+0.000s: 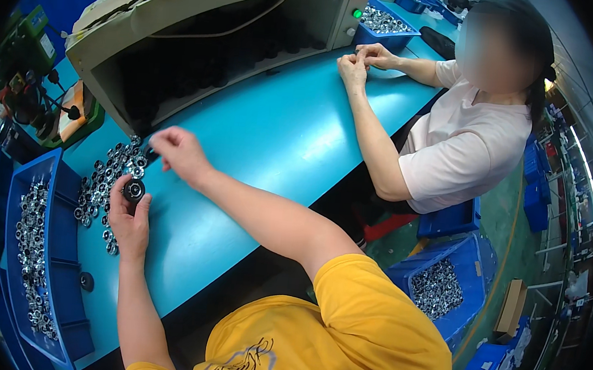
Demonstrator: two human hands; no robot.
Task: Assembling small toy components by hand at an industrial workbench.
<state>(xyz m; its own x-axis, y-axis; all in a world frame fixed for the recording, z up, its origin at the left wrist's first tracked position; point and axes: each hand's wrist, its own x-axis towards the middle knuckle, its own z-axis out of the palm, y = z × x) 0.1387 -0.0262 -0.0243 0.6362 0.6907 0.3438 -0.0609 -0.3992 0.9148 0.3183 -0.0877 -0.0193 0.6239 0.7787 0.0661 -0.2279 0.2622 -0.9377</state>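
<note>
My left hand [130, 225] grips a black wheel-like part [133, 190] with a shiny metal centre, upright between thumb and fingers. Just beyond it lies a loose pile of small round metal parts [103, 181], chrome with dark centres. My right hand [180, 155] is over the pile's right edge, its fingers bent together and slightly blurred. Something dark shows by its fingertips, too unclear to name. Another black round part [86, 281] lies alone on the blue tabletop [242, 156], near the left bin.
A blue bin [67, 264] of metal parts stands at the left. A large open-fronted metal box [109, 73] fills the table's back. At right, a co-worker [466, 136] handles a small part, near another filled bin [394, 38]. A lined blue crate [466, 298] stands on the floor.
</note>
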